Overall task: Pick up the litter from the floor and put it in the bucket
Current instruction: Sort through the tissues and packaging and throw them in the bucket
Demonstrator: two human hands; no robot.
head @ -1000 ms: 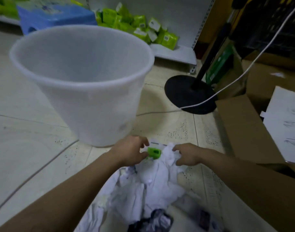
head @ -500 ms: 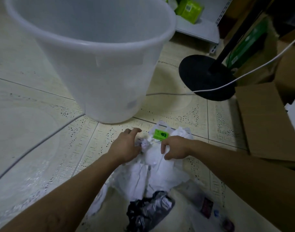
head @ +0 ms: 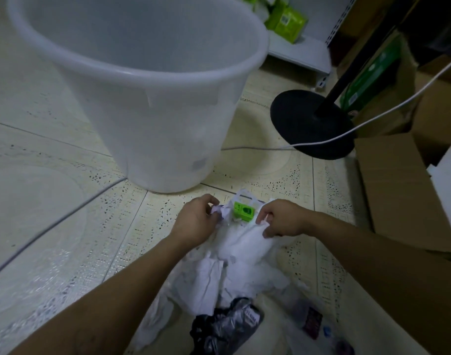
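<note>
Closing inward since a second ago, left hand now pinches a crumpled wad and right hand grips the white litter heap, still on the floor beside the bucket base, so lifting looks next.

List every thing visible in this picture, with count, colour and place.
bucket: one, translucent white, on floor
white litter: one crumpled pile, on floor, before bucket
green packet: one, on the pile, far end
black bag: one, pile's near end
stand base: one, black, right of bucket
cable: one, white, across stand base
cardboard boxes: several, brown, far right
shelf packets: several, green, behind bucket
left hand: grips white litter
right hand: pinches white litter
</note>
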